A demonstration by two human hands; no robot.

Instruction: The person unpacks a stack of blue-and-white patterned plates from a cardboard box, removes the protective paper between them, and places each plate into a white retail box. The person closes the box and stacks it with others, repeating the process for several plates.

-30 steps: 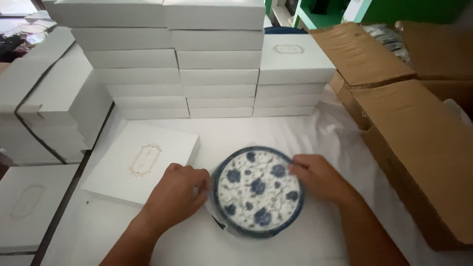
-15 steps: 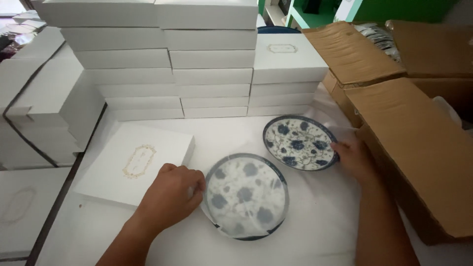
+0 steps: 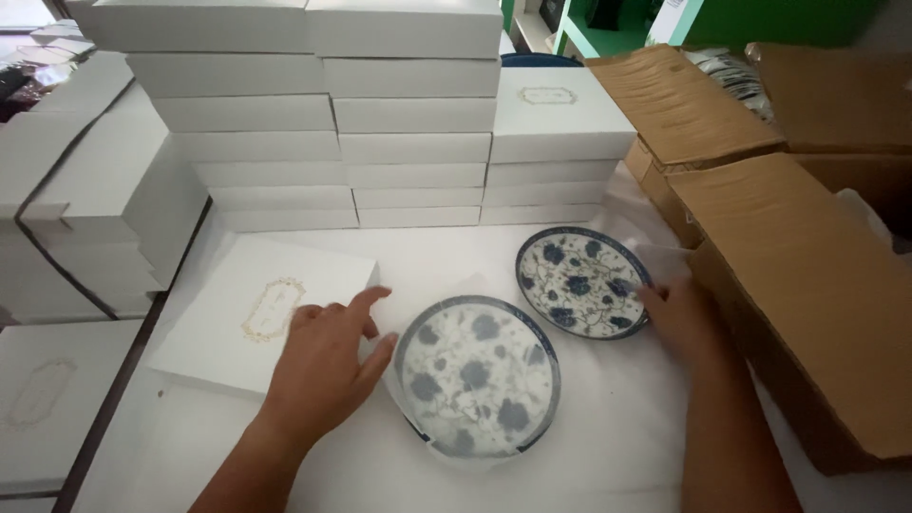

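Note:
Two blue-and-white flowered plates lie on the white table. The near plate [image 3: 477, 374] is covered by a thin translucent sheet of paper. My left hand [image 3: 328, 356] hovers at its left rim, fingers spread, holding nothing. The far plate [image 3: 581, 279] lies uncovered to the right. My right hand [image 3: 676, 313] rests at that plate's right rim, fingers on its edge. A flat white box [image 3: 256, 309] with a gold emblem lies just left of my left hand.
Stacks of flat white boxes [image 3: 408, 123] stand along the back and the left side [image 3: 85, 209]. Open brown cardboard cartons [image 3: 807, 275] line the right side. Another white box [image 3: 43, 399] lies at the lower left.
One second ago both hands held the plates stacked in the middle. My right hand has carried the top plate off to the right and set it down; my left hand has opened beside the paper-covered plate.

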